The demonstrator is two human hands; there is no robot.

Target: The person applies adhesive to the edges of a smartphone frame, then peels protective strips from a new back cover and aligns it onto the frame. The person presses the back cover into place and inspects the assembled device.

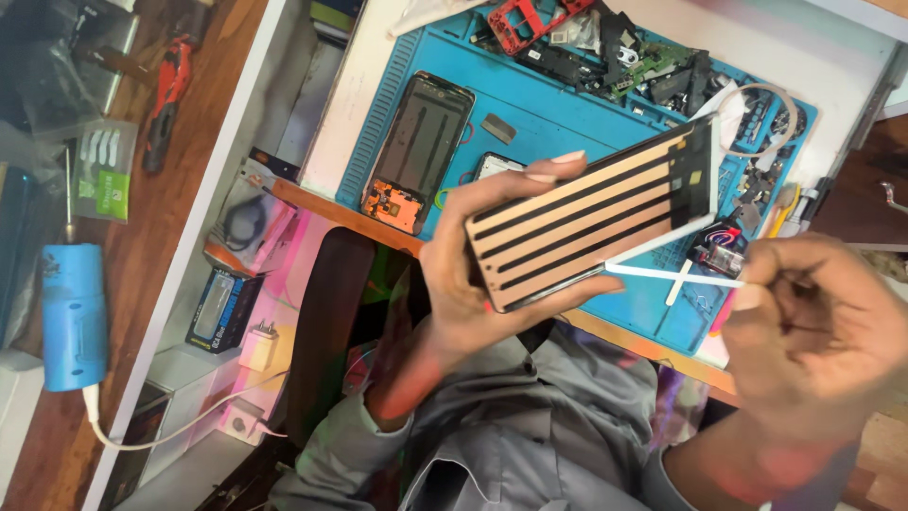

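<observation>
Left hand, centre of frame: grasps a phone panel by its lower-left end, striped back face up, thumb along the bottom edge. Panel slants toward upper right, above a blue work mat. Right hand, lower right: clenched on a thin white strip, pinched at one end, the other end touching the panel's lower edge. Best kept taut, pulled slowly and low along that edge, panel gripped steady.

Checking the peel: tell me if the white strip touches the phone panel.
Touching. The head view shows the white strip, pinched by the right hand, meeting the phone panel at its lower edge.
</observation>
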